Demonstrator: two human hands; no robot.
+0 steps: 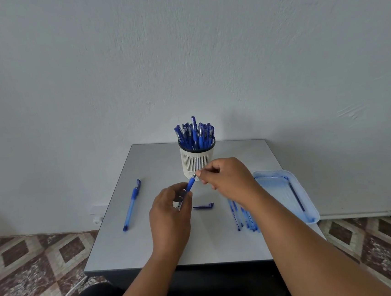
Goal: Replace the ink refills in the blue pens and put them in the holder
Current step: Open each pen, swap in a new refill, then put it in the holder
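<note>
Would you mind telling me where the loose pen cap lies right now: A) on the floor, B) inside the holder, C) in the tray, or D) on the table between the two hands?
D: the loose pen cap lies flat on the table, between the left hand and the right hand, clear of the tray and the holder.

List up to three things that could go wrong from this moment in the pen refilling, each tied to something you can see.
1. The right hand pinches the tip of the pen close in front of the crowded pen holder; a slip might knock it over.
2. The loose cap lies unguarded on the table and may roll away.
3. The refills lie beside the tray, under the right forearm, which could sweep them off.
</note>
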